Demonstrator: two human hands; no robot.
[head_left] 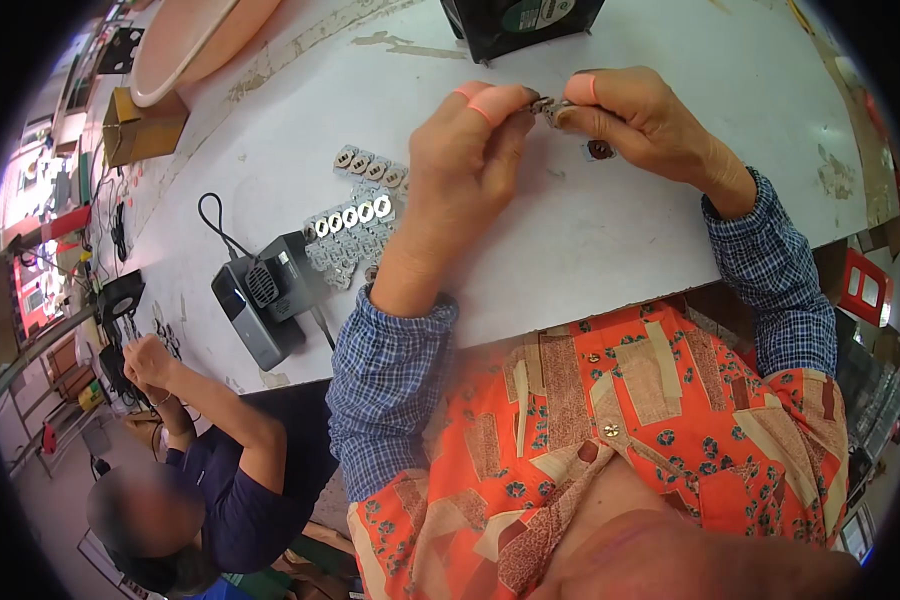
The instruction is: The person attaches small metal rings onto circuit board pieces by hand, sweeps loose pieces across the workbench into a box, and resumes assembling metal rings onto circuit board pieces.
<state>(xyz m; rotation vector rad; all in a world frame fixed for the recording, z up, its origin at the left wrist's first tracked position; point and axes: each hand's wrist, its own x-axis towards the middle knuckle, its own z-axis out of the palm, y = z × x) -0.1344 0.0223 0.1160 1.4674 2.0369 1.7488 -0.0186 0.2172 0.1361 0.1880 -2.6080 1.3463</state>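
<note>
Above the white table, my left hand [473, 160] and my right hand [642, 125] meet near a small metal part [547, 108]. Both hands pinch this part between thumb and fingers, one from each side. Pink finger covers show on both hands. Just below my right hand's fingers lies a small piece with a dark round centre [599, 150]. To the left of my left forearm, rows of small metal pieces [348, 220] with round centres lie on the table, partly hidden by that arm.
A black fan-like box [520, 28] stands at the table's far edge. Grey devices with a cable [260, 300] sit at the left. Beyond are a cardboard box [142, 128] and a pink basin [195, 45]. Another person [230, 440] works at the lower left, hands raised.
</note>
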